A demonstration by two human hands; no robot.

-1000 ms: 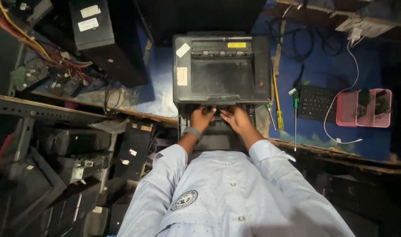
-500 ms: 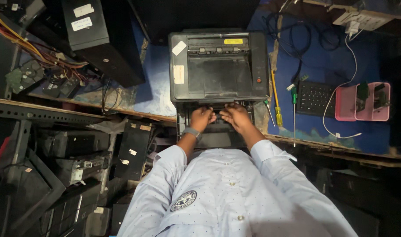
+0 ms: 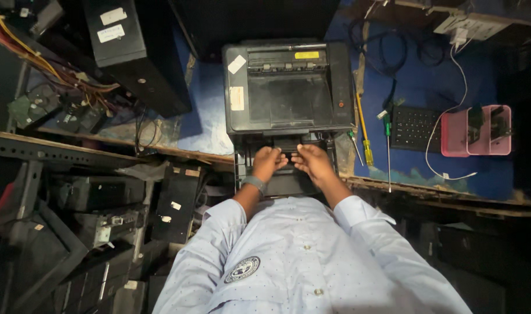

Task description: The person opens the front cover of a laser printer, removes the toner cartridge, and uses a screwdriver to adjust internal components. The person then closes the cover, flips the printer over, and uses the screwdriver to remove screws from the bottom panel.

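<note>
Light blue long-sleeve shirt (image 3: 312,256), fine dark dot pattern, small pale buttons down the front placket. Round dark badge (image 3: 242,269) with a pale rim printed low on the left side of the chest. Cuffs folded back at both forearms. Grey band (image 3: 254,184) on the left wrist. Hands bare.

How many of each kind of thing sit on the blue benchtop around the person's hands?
Printers: 1, black printer, with the left hand and right hand at its front
Screwdrivers: 2, yellow-handled screwdriver, green-handled screwdriver
Keypads: 1, black keypad
Pink trays: 1, pink tray
Total: 5
</note>
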